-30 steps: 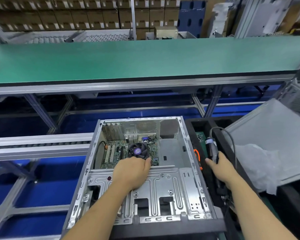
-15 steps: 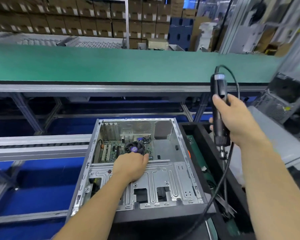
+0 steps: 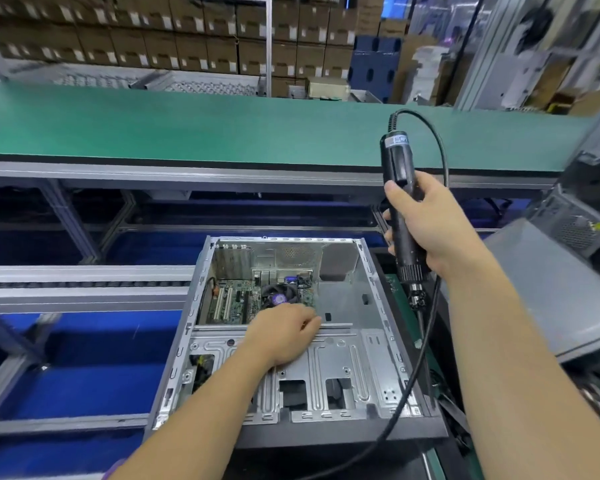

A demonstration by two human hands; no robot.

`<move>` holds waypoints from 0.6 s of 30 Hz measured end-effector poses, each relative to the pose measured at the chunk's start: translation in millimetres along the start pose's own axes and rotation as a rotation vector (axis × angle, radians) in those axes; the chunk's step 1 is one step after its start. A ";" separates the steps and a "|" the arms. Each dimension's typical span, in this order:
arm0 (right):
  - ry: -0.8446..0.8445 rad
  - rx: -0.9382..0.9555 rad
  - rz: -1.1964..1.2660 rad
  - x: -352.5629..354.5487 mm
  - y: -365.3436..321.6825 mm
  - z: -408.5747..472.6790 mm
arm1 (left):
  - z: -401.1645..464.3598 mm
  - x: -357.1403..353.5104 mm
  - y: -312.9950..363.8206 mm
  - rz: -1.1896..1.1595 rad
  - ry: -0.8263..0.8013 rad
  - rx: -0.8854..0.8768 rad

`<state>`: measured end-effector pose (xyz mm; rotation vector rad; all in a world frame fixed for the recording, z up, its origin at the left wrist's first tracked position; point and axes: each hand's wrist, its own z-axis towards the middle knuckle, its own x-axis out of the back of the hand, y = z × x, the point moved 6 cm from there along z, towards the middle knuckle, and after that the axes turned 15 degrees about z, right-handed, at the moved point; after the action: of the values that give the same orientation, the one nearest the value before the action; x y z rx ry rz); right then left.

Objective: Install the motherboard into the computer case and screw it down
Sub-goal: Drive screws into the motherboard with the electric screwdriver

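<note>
An open silver computer case (image 3: 340, 358) lies flat in front of me. A green motherboard (image 3: 236, 301) with a round black fan (image 3: 278, 295) sits in its far left part. My left hand (image 3: 284, 332) rests on the board's near edge beside the fan, fingers curled; whether it holds anything is hidden. My right hand (image 3: 430, 230) is raised above the case's right side, gripping a black electric screwdriver (image 3: 400, 209) upright with its bit pointing down. Its black cable (image 3: 420, 348) loops over the top and hangs down past the case.
A long green conveyor belt (image 3: 222, 129) runs across behind the case. A black tray (image 3: 406, 306) holding a green board lies right of the case. A grey case panel (image 3: 548, 292) and another case (image 3: 582, 216) stand at the right. Stacked cardboard boxes (image 3: 153, 36) fill the background.
My right hand lifted the screwdriver out of the black tray and has raised it above the case's right side. The left hand stayed on the motherboard.
</note>
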<state>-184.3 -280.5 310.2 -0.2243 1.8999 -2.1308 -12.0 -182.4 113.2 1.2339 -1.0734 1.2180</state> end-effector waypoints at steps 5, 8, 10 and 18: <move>0.097 0.186 -0.108 4.9 -6.1 -0.7 | 16.0 15.0 43.2 -0.170 -0.002 -0.076; 0.220 0.375 -0.039 11.0 -17.0 -4.6 | 15.2 2.8 39.6 0.112 0.011 0.032; 0.273 0.496 0.011 12.3 -22.0 -9.1 | 7.3 -5.4 39.0 0.195 0.037 0.057; 0.367 0.548 0.416 16.2 5.3 4.4 | 6.5 -5.1 39.7 0.185 0.060 0.089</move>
<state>-197.8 -290.1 304.4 0.6502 1.2754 -2.3812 -51.6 -191.2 112.0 1.1775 -1.1186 1.4481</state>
